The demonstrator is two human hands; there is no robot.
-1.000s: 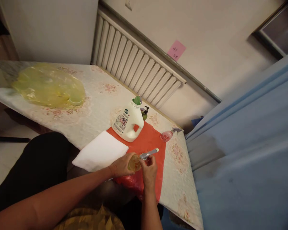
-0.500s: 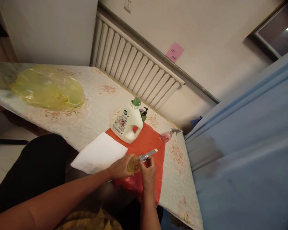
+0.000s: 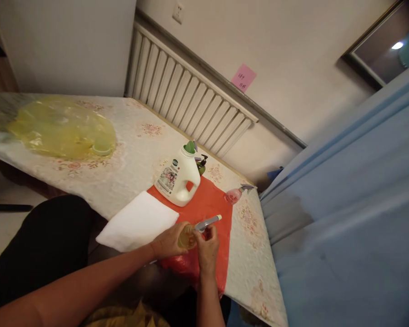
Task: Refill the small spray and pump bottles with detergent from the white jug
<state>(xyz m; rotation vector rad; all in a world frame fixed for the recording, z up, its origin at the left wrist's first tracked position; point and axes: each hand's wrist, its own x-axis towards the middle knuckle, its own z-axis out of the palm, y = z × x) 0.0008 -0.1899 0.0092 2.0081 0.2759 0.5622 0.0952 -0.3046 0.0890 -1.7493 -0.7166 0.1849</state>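
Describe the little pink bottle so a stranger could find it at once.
Start at the flowered table and find the red cloth under the white jug. Just past that cloth's right edge, near the table's edge, is the pink bottle. It alone is pink and see-through, with a grey spray head.

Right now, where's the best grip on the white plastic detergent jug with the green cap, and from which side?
Its moulded loop handle, on the side facing the pink spray bottle. The orange mat shows through the handle opening, so a grip can probably close through it. The white plastic detergent jug stands upright; come in level from that side, below the green cap.
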